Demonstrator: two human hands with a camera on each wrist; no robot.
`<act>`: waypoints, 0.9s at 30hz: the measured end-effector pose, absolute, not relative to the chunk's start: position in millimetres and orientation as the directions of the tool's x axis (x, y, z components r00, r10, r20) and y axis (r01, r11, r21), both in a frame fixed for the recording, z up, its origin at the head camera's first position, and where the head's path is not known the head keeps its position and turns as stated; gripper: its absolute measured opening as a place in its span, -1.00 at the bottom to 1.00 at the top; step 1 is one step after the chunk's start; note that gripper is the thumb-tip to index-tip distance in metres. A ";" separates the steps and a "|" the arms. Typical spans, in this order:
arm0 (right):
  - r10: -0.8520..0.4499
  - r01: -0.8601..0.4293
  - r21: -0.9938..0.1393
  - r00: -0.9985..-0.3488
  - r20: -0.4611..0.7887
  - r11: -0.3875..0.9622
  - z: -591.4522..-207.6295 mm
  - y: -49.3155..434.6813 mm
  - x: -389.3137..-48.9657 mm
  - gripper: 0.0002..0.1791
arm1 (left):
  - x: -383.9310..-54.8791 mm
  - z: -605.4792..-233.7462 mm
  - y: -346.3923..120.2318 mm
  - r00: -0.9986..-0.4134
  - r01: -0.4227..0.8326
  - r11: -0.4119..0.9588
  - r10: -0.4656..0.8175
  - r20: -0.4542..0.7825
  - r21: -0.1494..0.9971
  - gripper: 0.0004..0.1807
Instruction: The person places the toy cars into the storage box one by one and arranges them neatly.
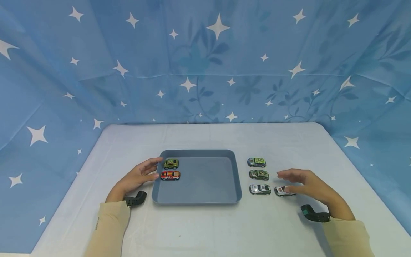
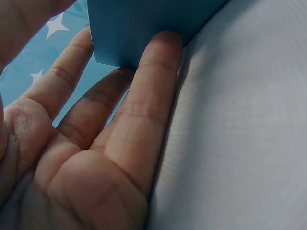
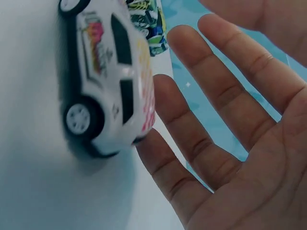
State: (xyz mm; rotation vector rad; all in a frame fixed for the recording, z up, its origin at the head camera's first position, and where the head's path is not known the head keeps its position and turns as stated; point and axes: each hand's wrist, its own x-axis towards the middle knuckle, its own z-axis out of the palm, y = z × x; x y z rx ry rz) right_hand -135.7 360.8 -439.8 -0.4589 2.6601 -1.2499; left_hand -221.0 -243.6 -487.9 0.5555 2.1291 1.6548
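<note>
My left hand (image 1: 136, 175) is at the left wall of the grey-blue tray (image 1: 205, 200), fingers extended. In the left wrist view its fingertips rest against the tray's outer side (image 2: 124, 28). Inside the tray, at the left, a green toy car (image 1: 171, 164) sits behind a red and yellow toy car (image 1: 170, 175). My right hand (image 1: 306, 184) is spread over the right end of a white toy car (image 1: 282, 191), hiding part of it. In the right wrist view the fingers lie beside this white car (image 3: 112, 72), not curled round it.
Right of the tray, a green and blue toy car (image 1: 256, 162), a dark green toy car (image 1: 259, 174) and a silver-white toy car (image 1: 260, 189) stand in a column. All rest on a white-covered table (image 1: 205, 232). A blue starred curtain (image 1: 205, 53) hangs behind and at both sides.
</note>
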 end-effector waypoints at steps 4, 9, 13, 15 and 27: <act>-0.352 -0.214 -0.764 -0.936 -0.018 0.609 -444.2 364.9 -134.9 -0.52 | -220.6 -488.4 -243.6 -0.848 0.067 0.218 0.527 -0.059 0.974 -0.24; -0.367 -0.248 -0.755 -0.930 0.011 0.607 -449.9 370.2 -135.1 -0.52 | -220.2 -488.0 -243.7 -0.847 0.065 0.216 0.529 -0.061 0.974 -0.23; -0.370 -0.241 -0.749 -0.929 -0.006 0.617 -452.2 372.9 -134.7 -0.52 | -219.9 -487.2 -243.7 -0.844 0.065 0.210 0.533 -0.058 0.976 -0.24; -0.373 -0.232 -0.745 -0.927 -0.025 0.625 -452.9 373.7 -134.5 -0.53 | -219.9 -486.7 -243.5 -0.843 0.068 0.210 0.536 -0.057 0.975 -0.24; -0.386 -0.219 -0.712 -0.919 -0.079 0.667 -452.7 372.9 -133.3 -0.60 | -219.3 -485.9 -245.0 -0.843 0.061 0.232 0.532 -0.074 0.971 -0.22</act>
